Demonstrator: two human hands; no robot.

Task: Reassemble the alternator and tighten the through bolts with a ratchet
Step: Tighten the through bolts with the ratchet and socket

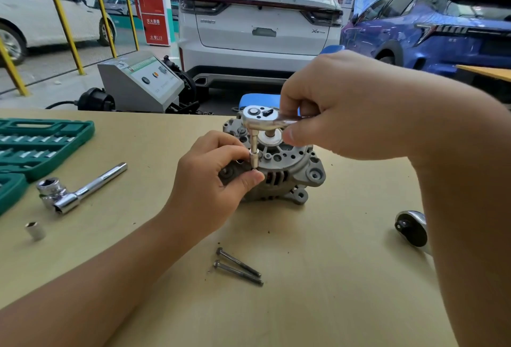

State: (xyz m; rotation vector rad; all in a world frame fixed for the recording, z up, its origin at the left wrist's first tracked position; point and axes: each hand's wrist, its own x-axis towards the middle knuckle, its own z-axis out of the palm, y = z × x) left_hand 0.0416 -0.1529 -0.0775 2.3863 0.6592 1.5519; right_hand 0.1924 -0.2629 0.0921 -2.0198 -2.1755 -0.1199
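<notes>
We are looking down at a tan table (318, 277) where the alternator (279, 170) is sitting near the middle, its grey cast housing facing up with the shaft end showing. We are holding the ratchet (262, 118) with our right hand (345, 109), fingers and thumb curling round its handle so that the chrome head is hanging over the left side of the housing. From the head an extension with a socket (253, 153) is running straight down to a bolt head at the housing's rim. Our left hand (218, 181) is pinching that socket between thumb and fingertips while the rest of the hand is resting against the alternator's left side; whether the socket is fully seated on the bolt we cannot tell, as the fingers are covering the joint. Two loose through bolts (239, 266) are lying side by side on the table just in front of the alternator, touching or nearly so. To the left a chrome sliding T-bar with a socket (77, 189) is lying beside the green socket case (36, 145), which is standing open with rows of sockets in it, and a single small socket (35, 230) is standing alone nearer to us. At the right, partly behind our forearm, a second ratchet head (412, 228) is resting on the table. Beyond the table a grey machine (141, 81), a white car (260, 18) and a blue car (431, 23) are standing on the workshop floor.
</notes>
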